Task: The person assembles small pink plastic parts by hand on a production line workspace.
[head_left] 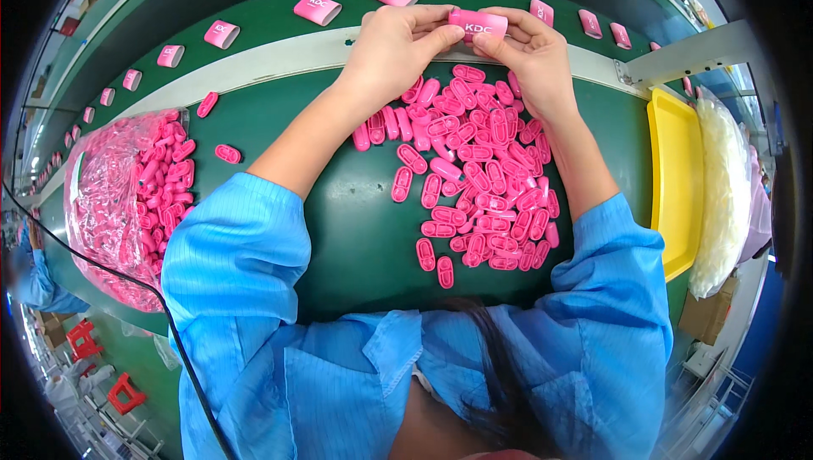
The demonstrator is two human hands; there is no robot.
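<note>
Over the rail at the far edge of the table, both my hands meet on a small pink flattened casing [489, 24] with white lettering. My right hand [535, 58] grips its right part between thumb and fingers. At its left end, my left hand [391, 47] has thumb and fingertips closed on a darker pink end piece [458, 16]; whether that piece is fully seated, I cannot tell. Just below my hands spreads a loose heap of oval pink plastic caps [491, 176] with recessed insides. Two more caps lie off to the left, one being this cap [228, 153].
Pink-and-white casings [318, 9] sit spaced along a green belt [271, 15] beyond the pale rail [246, 63]. A clear bag of pink caps [110, 197] lies at left. A yellow tray [675, 180] and a whitish bag [724, 197] stand at right. A black cable [102, 261] crosses the left side.
</note>
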